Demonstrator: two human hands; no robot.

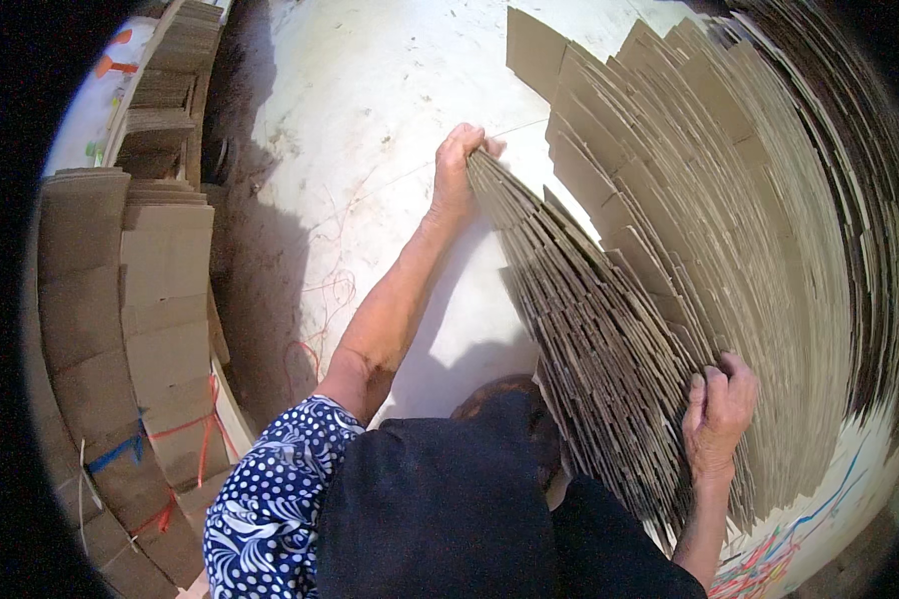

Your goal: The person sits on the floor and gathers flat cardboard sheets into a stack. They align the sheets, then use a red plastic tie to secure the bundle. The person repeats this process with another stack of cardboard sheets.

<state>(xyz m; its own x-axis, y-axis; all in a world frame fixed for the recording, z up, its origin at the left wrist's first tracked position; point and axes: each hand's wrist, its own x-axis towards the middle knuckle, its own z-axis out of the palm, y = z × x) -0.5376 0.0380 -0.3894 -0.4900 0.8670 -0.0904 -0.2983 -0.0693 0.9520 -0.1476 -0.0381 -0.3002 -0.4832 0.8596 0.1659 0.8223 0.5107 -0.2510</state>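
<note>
You have room to pass your left hand (457,165) over the pale floor (370,90) left of the cardboard bundle (609,369), with loose red string (302,344) lying there. Well left of the bundle, cardboard piles (170,275) block you. Right of the bundle, a long cardboard row (739,260) crowds your right hand (721,409), leaving a slim gap at the bundle's far end.

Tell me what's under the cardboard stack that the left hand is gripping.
Pale floor shows along the left side of the cardboard stack, partly shaded. What lies directly beneath is covered by the stack itself and cannot be seen.
</note>
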